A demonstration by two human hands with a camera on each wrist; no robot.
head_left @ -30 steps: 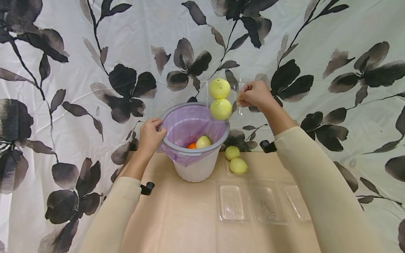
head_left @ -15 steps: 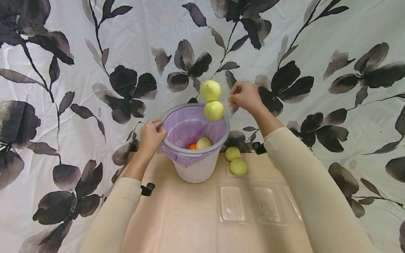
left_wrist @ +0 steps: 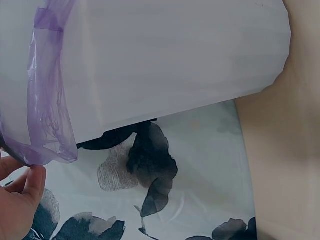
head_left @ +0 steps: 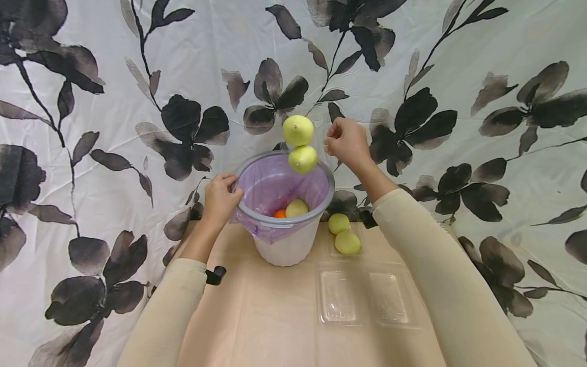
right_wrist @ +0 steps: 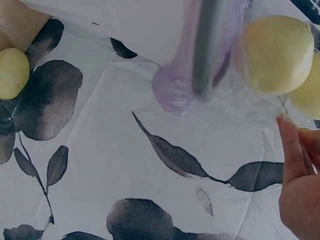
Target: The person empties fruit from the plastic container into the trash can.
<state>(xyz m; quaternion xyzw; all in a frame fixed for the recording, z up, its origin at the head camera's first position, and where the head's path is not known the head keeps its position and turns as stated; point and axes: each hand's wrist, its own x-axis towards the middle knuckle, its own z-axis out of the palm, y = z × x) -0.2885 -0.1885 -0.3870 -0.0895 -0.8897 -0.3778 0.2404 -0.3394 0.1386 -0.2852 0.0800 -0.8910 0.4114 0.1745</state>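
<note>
My left hand (head_left: 221, 198) grips the grey rim of a white bin (head_left: 288, 247) lined with a purple bag (head_left: 257, 178). Above the bin's right side, my right hand (head_left: 349, 145) pinches the edge of a clear plastic container (right_wrist: 267, 106). Two round yellow-green fruits sit in that container, an upper fruit (head_left: 298, 130) and a lower fruit (head_left: 303, 159). The container is tilted, and its outline is barely visible in the head view. Down inside the bin lie a yellow-green fruit (head_left: 296, 208) and an orange object (head_left: 280, 213), partly hidden.
Right of the bin, two more yellow-green fruits (head_left: 347, 242) sit in a clear container on the table (head_left: 270, 311). Nearer the front are clear plastic containers (head_left: 338, 296), the rightmost ones partly behind my right sleeve. Floral fabric (head_left: 183, 61) hangs behind.
My right hand has moved left with the clear container, bringing its two fruits from the bin's right edge to over the opening. The left hand stays on the rim.
</note>
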